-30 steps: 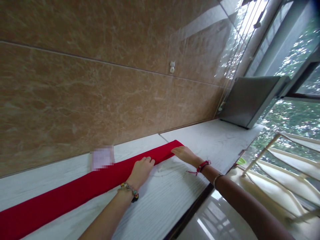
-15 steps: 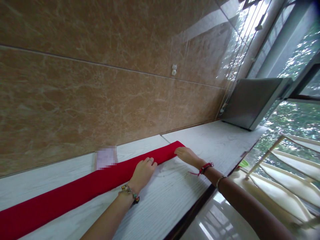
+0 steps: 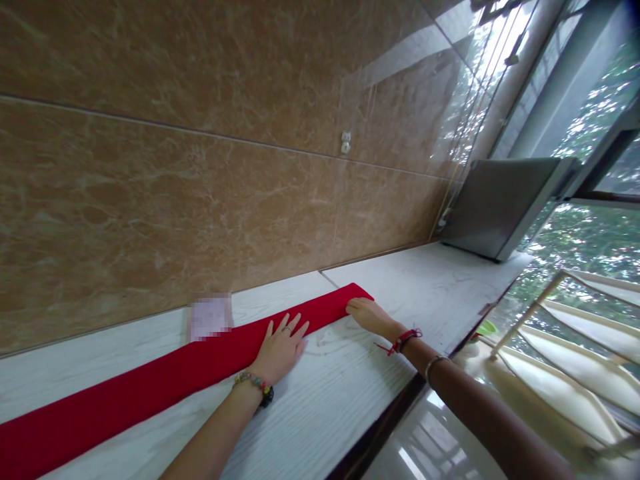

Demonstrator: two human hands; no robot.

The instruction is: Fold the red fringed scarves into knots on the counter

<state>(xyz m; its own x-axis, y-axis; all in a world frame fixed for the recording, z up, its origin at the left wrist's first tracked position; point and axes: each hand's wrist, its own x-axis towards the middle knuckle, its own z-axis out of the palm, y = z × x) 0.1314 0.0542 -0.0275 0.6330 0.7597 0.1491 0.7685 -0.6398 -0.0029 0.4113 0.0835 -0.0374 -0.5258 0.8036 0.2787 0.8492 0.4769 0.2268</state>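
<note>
A long folded strip of red cloth [image 3: 165,380] runs diagonally over the white wood-grain tabletop [image 3: 320,387], from the lower left to a squared end near the middle. My left hand [image 3: 280,347] lies flat on the strip's near edge with its fingers spread; a ring and a beaded bracelet are on it. Close to the strip's right end, my right hand [image 3: 369,315] has its fingers curled together on the near edge of the cloth. The fingertips there are partly hidden. A red string and a metal bangle circle that wrist and forearm.
Beyond the strip, a small blurred pale square [image 3: 210,318] sits by the brown marbled wall [image 3: 165,200]. A grey box-like appliance [image 3: 500,203] stands at the table's far end. To the right are a cream slatted rack [image 3: 565,360], a green bowl [image 3: 486,327] and windows.
My left hand has opened from loosely curled to spread flat and shifted slightly left on the cloth. My right hand has slid slightly left along the edge, baring more of the cloth's end.
</note>
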